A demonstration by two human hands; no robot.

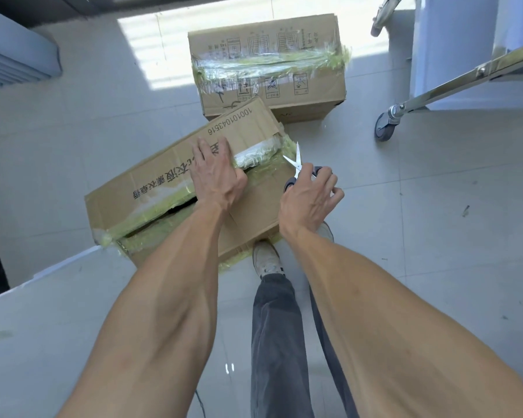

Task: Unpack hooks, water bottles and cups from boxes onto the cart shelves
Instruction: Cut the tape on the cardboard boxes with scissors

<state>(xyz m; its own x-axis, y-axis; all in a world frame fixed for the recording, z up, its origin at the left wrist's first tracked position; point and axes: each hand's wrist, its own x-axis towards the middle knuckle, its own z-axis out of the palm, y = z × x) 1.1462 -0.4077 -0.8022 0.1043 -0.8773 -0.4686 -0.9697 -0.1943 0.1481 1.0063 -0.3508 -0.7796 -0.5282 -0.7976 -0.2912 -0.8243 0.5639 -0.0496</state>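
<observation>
A brown cardboard box with black print lies on the floor in front of me. Its yellowish tape seam is split along the top, leaving a dark gap between the flaps. My left hand lies on the box top, its fingers curled at the edge of the far flap by the seam. My right hand holds a pair of scissors at the box's right end, blades spread and pointing away from me. A second taped box sits just behind, sealed. The contents of both boxes are hidden.
A metal cart frame with a grey caster wheel stands at the right, another wheel at the top. My shoe touches the near box's edge. A grey panel stands at far left. The floor is pale tile.
</observation>
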